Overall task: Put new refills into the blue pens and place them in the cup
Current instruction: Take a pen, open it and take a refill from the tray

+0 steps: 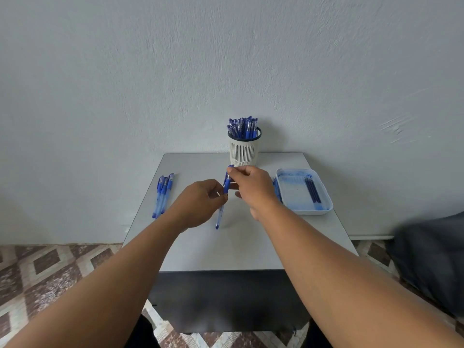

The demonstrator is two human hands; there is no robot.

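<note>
Both hands hold one blue pen (226,185) above the middle of the grey table (233,249). My left hand (200,202) pinches its clear barrel near the middle; the lower end points at the table. My right hand (251,184) grips the capped upper end. A white slotted cup (244,151) with a dark rim stands at the table's back edge, holding several blue pens (243,128). Three more blue pens (162,194) lie side by side at the table's left. A white tray (324,208) on the right holds a few dark blue refills (312,190).
The table stands against a pale wall. A patterned tile floor (50,267) shows on both sides. A dark blurred object (431,257) sits at the right edge of view. The tray's inside is smeared with blue ink.
</note>
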